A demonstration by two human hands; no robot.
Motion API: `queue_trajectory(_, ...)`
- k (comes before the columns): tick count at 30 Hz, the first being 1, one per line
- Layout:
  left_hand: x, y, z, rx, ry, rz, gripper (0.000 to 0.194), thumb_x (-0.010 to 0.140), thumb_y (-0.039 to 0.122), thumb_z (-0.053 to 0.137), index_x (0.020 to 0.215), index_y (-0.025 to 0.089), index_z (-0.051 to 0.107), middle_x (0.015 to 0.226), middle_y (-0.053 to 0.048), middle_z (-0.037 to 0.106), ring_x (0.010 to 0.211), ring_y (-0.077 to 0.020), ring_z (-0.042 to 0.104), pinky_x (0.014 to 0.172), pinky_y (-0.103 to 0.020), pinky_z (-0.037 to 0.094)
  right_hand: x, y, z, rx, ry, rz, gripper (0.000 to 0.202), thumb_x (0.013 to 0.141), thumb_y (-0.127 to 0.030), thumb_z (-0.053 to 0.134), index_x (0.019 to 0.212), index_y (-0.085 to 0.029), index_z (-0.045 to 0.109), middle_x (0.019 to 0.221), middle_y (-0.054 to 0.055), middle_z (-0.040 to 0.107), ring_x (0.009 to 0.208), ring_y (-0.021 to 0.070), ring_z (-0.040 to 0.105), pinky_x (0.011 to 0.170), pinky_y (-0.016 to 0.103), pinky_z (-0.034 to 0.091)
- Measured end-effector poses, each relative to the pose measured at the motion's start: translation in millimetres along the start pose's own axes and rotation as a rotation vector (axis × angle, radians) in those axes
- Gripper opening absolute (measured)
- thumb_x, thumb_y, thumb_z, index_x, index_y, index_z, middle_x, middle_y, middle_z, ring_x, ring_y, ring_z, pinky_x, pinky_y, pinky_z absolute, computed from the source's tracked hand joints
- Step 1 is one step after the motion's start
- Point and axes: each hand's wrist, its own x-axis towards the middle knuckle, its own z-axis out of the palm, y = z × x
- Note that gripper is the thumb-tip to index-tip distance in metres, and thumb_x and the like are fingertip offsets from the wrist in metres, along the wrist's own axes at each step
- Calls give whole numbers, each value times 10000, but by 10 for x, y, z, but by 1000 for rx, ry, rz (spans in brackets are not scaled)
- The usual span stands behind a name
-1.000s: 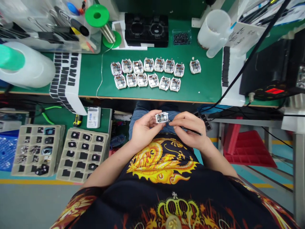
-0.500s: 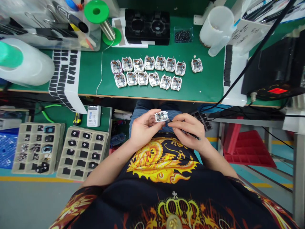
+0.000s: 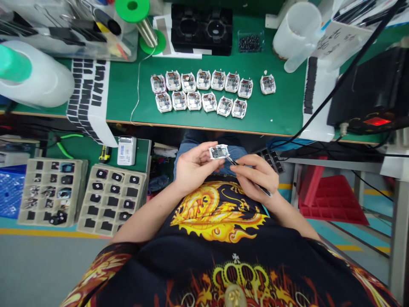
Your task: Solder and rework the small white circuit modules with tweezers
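Note:
My left hand (image 3: 194, 167) pinches a small white watch case (image 3: 219, 152) with its circuitry facing up, held over my lap. My right hand (image 3: 258, 175) is closed round dark tweezers (image 3: 262, 189), whose silvery tips reach the right edge of the case. Beyond my hands, two rows of similar open white cases (image 3: 194, 100) lie on the green bench (image 3: 204, 121). One more case (image 3: 267, 84) lies apart to their right.
Solder spool (image 3: 148, 36), black fixture (image 3: 202, 30), box of tiny screws (image 3: 251, 42) and white cup (image 3: 297, 30) stand at the back. A white bottle (image 3: 38, 76) is left, a black station (image 3: 372, 94) right. Compartment trays (image 3: 113, 168) sit lower left.
The white case is now tilted differently in my left hand, and my right hand with the tweezers has shifted slightly right. The bench appears slightly higher in view.

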Motion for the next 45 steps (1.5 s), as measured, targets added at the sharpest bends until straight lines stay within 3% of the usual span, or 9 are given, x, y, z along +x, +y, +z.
queue_trajectory(4, 22, 26, -11, -73, -44, -89, 520, 838, 306, 1027, 1281, 176, 787, 838, -20, 850, 695, -189, 842, 627, -259, 722, -5, -21, -17, 0, 68, 34, 471, 931, -7, 781, 1307, -286, 837, 1161, 58, 818, 996, 197, 811, 867, 361, 717)
queue_trajectory(11, -17, 10, -7, -52, -81, -8, 531, 872, 254, 997, 1353, 213, 777, 929, -20, 855, 755, -147, 827, 708, -235, 717, 68, -11, -28, 57, -9, 81, 369, 936, -37, 754, 1211, -263, 851, 1118, 50, 827, 920, 176, 812, 816, 324, 705)
queue_trajectory(26, 18, 23, -23, -150, -92, -154, 565, 821, 253, 1031, 1309, 183, 755, 955, -28, 858, 728, -157, 828, 662, -243, 715, 86, -32, -8, 20, -95, 66, 402, 969, -80, 742, 1301, -293, 817, 1131, 51, 829, 946, 187, 814, 832, 346, 714)
queue_trajectory(32, 14, 45, -17, -136, -117, -137, 561, 833, 221, 1014, 1325, 182, 748, 920, -17, 846, 751, -152, 828, 670, -226, 706, 144, -20, -59, -7, -92, 49, 313, 960, -78, 727, 1195, -257, 831, 1072, 47, 828, 871, 167, 800, 776, 318, 696)
queue_trajectory(41, 0, 46, -10, -69, -133, -103, 523, 855, 224, 994, 1325, 202, 765, 938, -18, 842, 766, -135, 806, 684, -216, 676, 167, 3, -94, -7, -130, 31, 308, 961, -83, 731, 1192, -261, 831, 1045, 37, 830, 874, 174, 808, 777, 322, 696)
queue_trajectory(45, 41, 85, -14, -146, -128, -162, 536, 847, 256, 1009, 1313, 190, 753, 947, -24, 851, 717, -149, 813, 638, -231, 686, 157, -22, -76, -7, -119, 37, 360, 987, -88, 737, 1284, -277, 811, 1109, 56, 825, 941, 194, 813, 818, 350, 707)
